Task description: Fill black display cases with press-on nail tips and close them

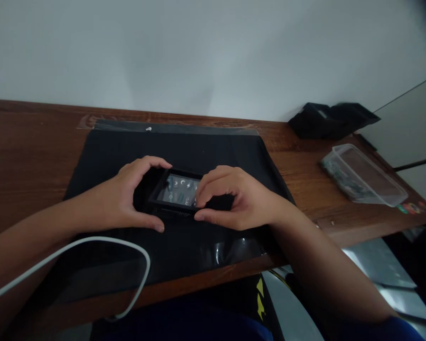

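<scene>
A small black tray (163, 187) with several tiny pale parts inside rests on a black mat (177, 147) in the middle of a wooden desk (28, 142). My left hand (128, 194) curls round the tray's left end, thumb at the near edge and fingers over the far edge. My right hand (234, 196) lies over the tray's right end, its fingertips pinched together just above the parts. What the fingertips hold, if anything, is too small to make out.
A white cable (102, 244) loops across the mat's near edge and over my left forearm. A clear plastic box (365, 173) lies at the right of the desk, a black pouch (326, 119) behind it by the wall. The desk's front edge runs close below my hands.
</scene>
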`<state>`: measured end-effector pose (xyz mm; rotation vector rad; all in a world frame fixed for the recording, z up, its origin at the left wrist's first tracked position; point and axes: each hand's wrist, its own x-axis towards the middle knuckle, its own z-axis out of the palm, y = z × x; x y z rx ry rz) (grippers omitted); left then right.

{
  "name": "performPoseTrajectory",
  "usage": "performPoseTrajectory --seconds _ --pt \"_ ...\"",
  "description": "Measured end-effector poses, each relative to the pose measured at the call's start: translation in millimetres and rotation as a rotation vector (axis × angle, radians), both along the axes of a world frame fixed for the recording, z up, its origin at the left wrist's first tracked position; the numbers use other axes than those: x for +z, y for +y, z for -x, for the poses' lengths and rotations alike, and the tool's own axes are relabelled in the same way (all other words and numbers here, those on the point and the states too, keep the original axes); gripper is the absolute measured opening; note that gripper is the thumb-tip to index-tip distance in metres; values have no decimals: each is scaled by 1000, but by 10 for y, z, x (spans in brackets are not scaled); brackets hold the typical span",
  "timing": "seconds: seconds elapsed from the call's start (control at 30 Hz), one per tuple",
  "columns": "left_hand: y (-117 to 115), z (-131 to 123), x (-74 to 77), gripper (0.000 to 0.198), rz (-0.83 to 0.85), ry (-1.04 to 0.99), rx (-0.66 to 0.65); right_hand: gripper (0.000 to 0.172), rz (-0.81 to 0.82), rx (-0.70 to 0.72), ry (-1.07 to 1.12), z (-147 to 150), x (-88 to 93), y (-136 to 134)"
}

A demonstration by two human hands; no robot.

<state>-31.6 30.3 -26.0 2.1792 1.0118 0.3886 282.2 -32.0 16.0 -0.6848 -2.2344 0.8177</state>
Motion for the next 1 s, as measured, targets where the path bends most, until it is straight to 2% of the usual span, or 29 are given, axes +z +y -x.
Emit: performPoseTrajectory --seconds 0.13,0.3,0.4,0.53,0.73,0.9,1.0 --pt "-13 32 87 86 47 -66 13 20 19 -54 92 -1 14 13" --pt "78 -9 16 71 117 -111 54 22 39 -73 128 -7 51 66" --pt "75 -112 10 63 77 -133 118 23 61 -96 125 -16 66 76" --pt "27 -227 81 49 0 -121 107 23 42 -86 108 -23 83 76" --pt "42 -201 97 48 23 -89 122 23 13 -94 79 -33 98 83" --pt "83 -73 46 63 -1 -83 37 23 19 -96 65 -42 100 73" --pt "101 -28 37 62 -23 -56 -7 20 2 -92 58 -46 105 65"
